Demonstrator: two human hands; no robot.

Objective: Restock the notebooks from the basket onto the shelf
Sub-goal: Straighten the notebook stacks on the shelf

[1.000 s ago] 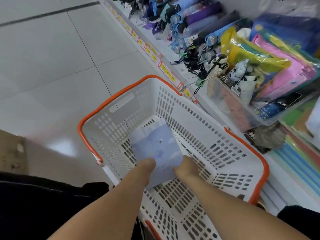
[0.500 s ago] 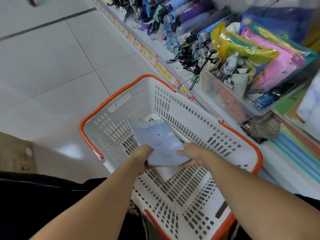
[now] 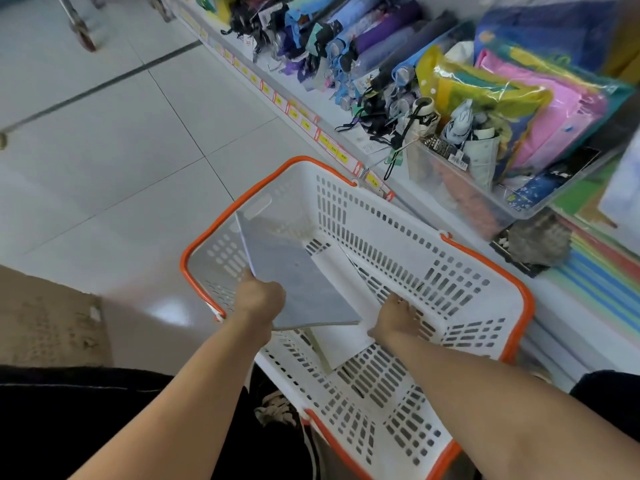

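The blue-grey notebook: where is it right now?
In the head view the blue-grey notebook is tilted over the left half of the white basket, gripped at its near left corner by the left hand; the right hand is just right of it.

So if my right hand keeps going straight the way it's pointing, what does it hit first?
Probably the white notebook lying on the basket floor: your right hand points down into it, just beside that notebook. Depth is unclear.
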